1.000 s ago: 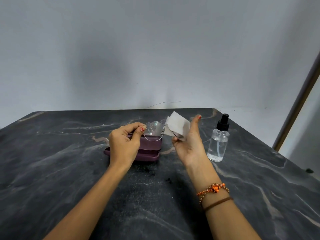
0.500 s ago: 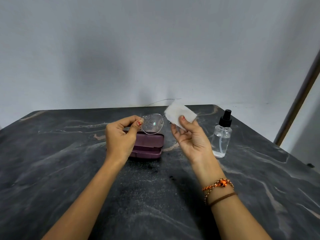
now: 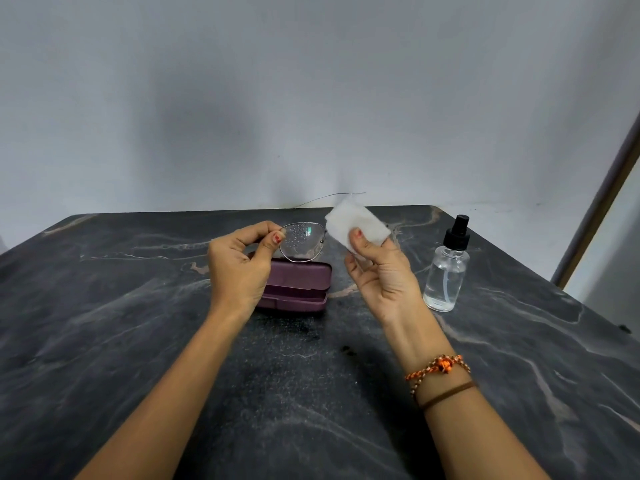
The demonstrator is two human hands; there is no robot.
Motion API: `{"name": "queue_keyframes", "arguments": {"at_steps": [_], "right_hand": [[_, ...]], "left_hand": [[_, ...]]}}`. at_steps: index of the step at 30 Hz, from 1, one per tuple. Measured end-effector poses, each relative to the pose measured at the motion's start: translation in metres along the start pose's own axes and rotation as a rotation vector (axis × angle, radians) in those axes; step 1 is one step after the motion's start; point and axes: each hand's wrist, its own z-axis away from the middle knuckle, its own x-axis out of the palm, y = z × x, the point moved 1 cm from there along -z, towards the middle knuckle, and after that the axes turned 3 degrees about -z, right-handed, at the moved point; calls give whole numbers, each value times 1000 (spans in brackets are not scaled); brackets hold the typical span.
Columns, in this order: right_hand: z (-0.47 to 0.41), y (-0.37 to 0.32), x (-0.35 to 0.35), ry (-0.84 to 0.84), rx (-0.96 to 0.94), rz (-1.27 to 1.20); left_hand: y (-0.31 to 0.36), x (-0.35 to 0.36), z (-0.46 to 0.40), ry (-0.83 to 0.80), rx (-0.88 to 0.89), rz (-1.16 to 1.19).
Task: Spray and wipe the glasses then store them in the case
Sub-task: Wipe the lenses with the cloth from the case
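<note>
Thin metal-framed glasses (image 3: pixel 302 243) are held above the table, one lens speckled with droplets. My left hand (image 3: pixel 240 268) pinches the frame at that lens's left edge. My right hand (image 3: pixel 381 275) holds a folded white cloth (image 3: pixel 356 227) between thumb and fingers, covering the other lens, which is hidden. A closed purple glasses case (image 3: pixel 298 285) lies on the table under and behind my left hand. A clear spray bottle (image 3: pixel 446 270) with a black pump top stands to the right of my right hand.
The dark marbled table (image 3: pixel 138 341) runs to a grey wall at the back. Its right edge falls away near a door frame (image 3: pixel 595 216). A thin wire (image 3: pixel 332 197) lies along the wall behind the table.
Both hands have risen a little with the glasses. My right thumb has closed onto the cloth, which now lies over the right lens.
</note>
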Motion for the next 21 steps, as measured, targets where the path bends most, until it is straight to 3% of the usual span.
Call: {"name": "queue_keyframes", "arguments": {"at_steps": [5, 13, 21], "right_hand": [[1, -3, -1, 143, -45, 92], [2, -2, 4, -44, 78, 68], [0, -7, 0, -11, 25, -62]], "left_hand": [[1, 2, 1, -21, 30, -16], [-1, -2, -1, 2, 13, -17], [1, 0, -1, -25, 28, -16]]}}
